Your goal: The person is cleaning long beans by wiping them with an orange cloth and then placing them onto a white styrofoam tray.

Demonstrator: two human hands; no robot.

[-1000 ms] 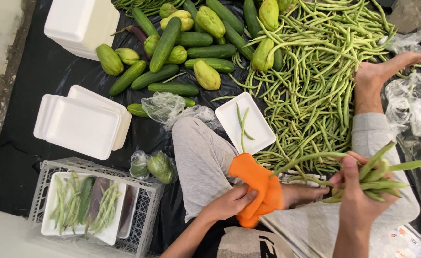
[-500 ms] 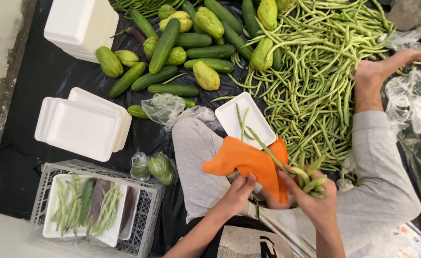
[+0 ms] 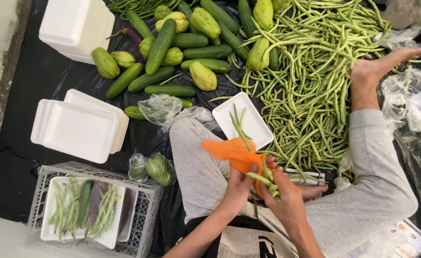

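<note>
Item: green beans (image 3: 264,180), light, thin, snappable; we'd take them mid-length. Our right hand (image 3: 287,203) clamps the bunch; left hand (image 3: 239,188) grips the soft orange cloth (image 3: 232,152), six o'clock of the white tray (image 3: 256,125).

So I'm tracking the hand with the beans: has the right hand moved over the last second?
Yes. The right hand has swung left, away from the grey-trousered right knee, and now meets the orange cloth just below the white tray.
</note>
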